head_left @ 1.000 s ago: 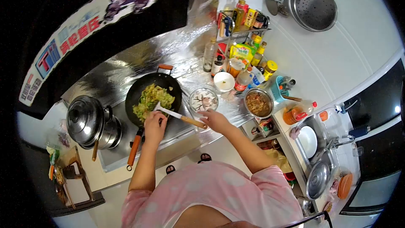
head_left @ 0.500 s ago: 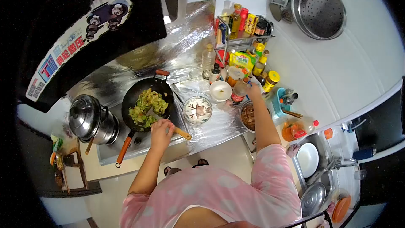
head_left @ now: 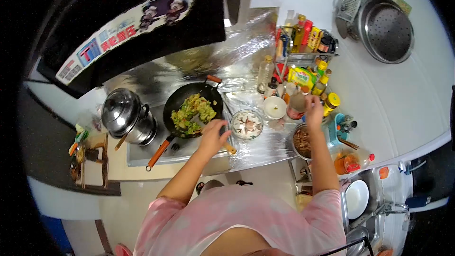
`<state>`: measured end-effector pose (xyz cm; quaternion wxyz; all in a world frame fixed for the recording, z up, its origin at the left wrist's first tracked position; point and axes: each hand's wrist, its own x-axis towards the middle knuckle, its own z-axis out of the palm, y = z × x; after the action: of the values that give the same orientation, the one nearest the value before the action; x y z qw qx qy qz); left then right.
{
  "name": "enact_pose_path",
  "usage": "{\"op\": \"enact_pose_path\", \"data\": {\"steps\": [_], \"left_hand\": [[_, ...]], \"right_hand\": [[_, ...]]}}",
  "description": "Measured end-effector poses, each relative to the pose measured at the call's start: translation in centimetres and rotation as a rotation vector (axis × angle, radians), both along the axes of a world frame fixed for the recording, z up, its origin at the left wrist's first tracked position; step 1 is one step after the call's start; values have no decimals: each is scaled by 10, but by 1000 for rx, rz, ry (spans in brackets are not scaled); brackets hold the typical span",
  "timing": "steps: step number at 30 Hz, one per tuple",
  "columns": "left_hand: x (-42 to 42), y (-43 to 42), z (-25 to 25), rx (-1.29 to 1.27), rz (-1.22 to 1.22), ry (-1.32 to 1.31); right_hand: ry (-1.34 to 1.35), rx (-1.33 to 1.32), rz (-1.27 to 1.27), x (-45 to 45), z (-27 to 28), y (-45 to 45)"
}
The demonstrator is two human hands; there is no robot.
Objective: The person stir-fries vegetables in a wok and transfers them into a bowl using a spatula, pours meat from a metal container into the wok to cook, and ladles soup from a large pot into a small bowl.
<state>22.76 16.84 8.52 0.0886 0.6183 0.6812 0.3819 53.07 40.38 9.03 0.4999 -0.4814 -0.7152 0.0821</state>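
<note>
My left hand (head_left: 212, 138) is closed round the spatula, whose wooden handle end (head_left: 230, 149) sticks out below the fingers. The blade of the spatula rests among chopped green vegetables (head_left: 193, 113) in a black wok (head_left: 171, 96) on the stove. On the right, my right hand (head_left: 313, 110) grips a clear bottle (head_left: 297, 102) with a reddish cap and red label near its top. Left of that bottle is a small white bowl (head_left: 275, 108). A patterned glass bowl (head_left: 247, 124) stands between the wok and the bottle. Close below my right wrist is a metal bowl of brown pieces (head_left: 302, 142).
A lidded steel pot (head_left: 124, 114) stands left of the wok. Behind the bottle, a seasoning rack (head_left: 310, 57) holds several bottles and packets. A turquoise utensil holder (head_left: 337, 128) and an orange-filled jug (head_left: 348, 162) are right, before the sink (head_left: 377, 201).
The camera view has shifted, moving the counter rightward in the picture. My right hand stays at the bottle and my left hand at the spatula, its thumb now further apart.
</note>
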Motion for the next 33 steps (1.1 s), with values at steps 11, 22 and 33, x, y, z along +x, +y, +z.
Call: {"op": "enact_pose_path", "data": {"steps": [11, 22, 33], "left_hand": [[64, 30, 30, 46, -308, -449], [37, 0, 17, 201, 31, -564], [23, -23, 22, 86, 21, -438]], "right_hand": [[363, -424, 578, -79, 94, -117], [423, -660, 973, -136, 34, -140], [235, -647, 949, -181, 26, -145]]}}
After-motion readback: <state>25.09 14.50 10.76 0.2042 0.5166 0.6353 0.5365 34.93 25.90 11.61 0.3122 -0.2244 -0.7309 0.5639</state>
